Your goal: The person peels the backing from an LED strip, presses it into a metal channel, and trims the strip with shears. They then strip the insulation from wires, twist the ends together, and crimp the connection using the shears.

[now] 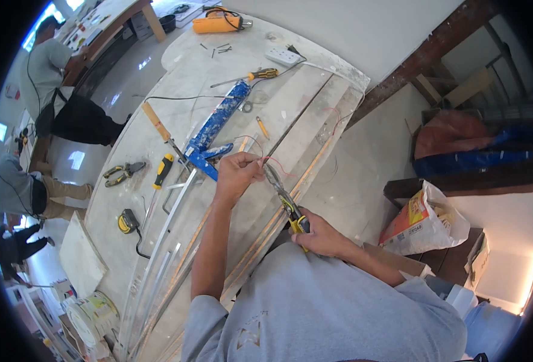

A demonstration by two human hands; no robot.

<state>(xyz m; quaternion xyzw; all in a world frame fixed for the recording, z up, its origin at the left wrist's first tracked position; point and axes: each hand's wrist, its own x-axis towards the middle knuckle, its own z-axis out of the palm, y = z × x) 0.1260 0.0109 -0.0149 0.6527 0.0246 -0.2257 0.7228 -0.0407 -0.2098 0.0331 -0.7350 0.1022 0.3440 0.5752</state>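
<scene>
My left hand is closed, its fingertips pinching a thin red wire over the worktable. My right hand is wrapped round the yellow and black handles of long-nosed pliers. The jaws of the pliers reach up to the wire beside my left fingertips; whether they touch it is too small to tell. Just beyond my left hand lies a blue, paint-spattered caulking gun. A yellow pencil or marker is on the table above my hands.
On the worktable are a tape measure, combination pliers, screwdrivers, metal strips, a power strip and an orange heat gun. A bag stands at right, a bucket at lower left. Several people are at left.
</scene>
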